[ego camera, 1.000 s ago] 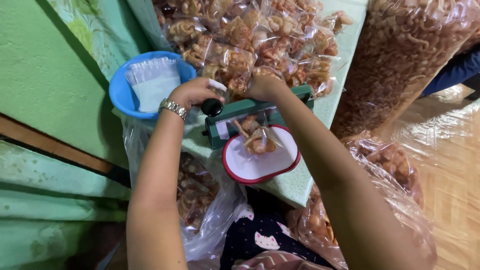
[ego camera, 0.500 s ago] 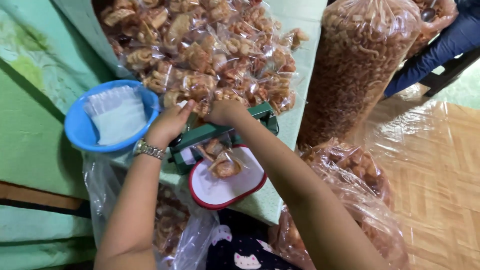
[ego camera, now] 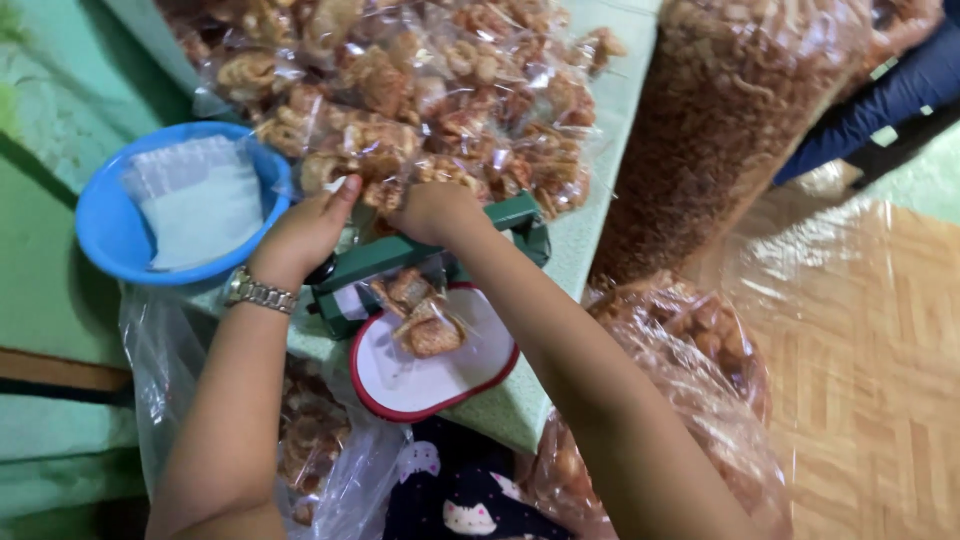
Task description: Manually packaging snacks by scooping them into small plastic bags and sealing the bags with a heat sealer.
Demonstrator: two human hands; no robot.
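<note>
The left hand (ego camera: 300,235) has slid off the black knob, fingers now stretched toward the heap of sealed snack bags (ego camera: 420,110); the right hand (ego camera: 432,212) has stayed pressed on the green sealer (ego camera: 420,255); the view has drifted left.

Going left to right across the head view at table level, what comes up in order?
Blue bowl holding clear bags, left hand, right hand over the green sealer, tall sack of snacks, wooden floor.

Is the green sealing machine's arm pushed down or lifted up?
Pushed down: the green sealing machine is clamped on the clear snack bag, with both hands on top.
</note>
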